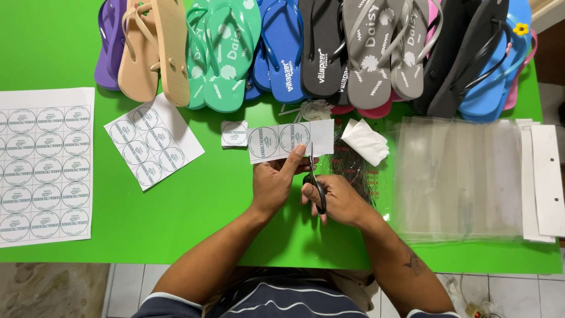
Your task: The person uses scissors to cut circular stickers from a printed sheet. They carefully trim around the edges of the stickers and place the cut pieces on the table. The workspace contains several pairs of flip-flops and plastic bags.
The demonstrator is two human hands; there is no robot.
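Green table (176,206): label strip (282,140) lies crosswise, scissors (313,176) pointing away.

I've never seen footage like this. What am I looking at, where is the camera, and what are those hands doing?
No machine here: a person wears a camera on the head, so the one view looks down on their own bare arms. The left hand holds a paper strip printed with round labels. The right hand works black scissors, blades at the strip. On the green table lie a single cut label, two label sheets, a stack of clear plastic bags, white card strips and a row of coloured flip-flops.
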